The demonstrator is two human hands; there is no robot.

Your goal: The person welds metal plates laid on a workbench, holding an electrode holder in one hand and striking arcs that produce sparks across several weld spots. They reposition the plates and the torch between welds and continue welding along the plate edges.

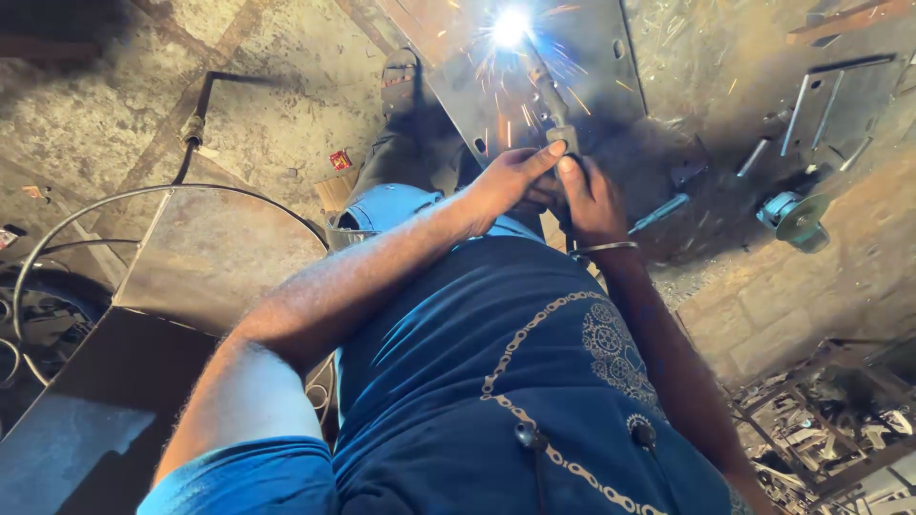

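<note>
A view from above looks down a person's blue shirt to both bare hands, which meet in front of the body over a stone floor (277, 114). The left hand (510, 176) and the right hand (587, 195) are pressed together around the handle of a welding torch (556, 114), fingers curled closed on it, the left index finger stretched along the top. A thin metal bangle (601, 248) circles the right wrist.

The torch points away from the body to a flat metal plate (563, 57) lying on the floor just beyond the hands. At its tip a bright white-blue arc (510, 26) burns on the plate, throwing orange sparks outward.

To the right, well apart from the hands, an angle grinder (794, 217) with a teal body lies on the floor beside a metal frame (840, 100). To the left, a dark cable (143, 195) loops across the floor over another metal sheet (215, 257). No container shows clearly; scrap metal (821, 429) is heaped at the lower right.
</note>
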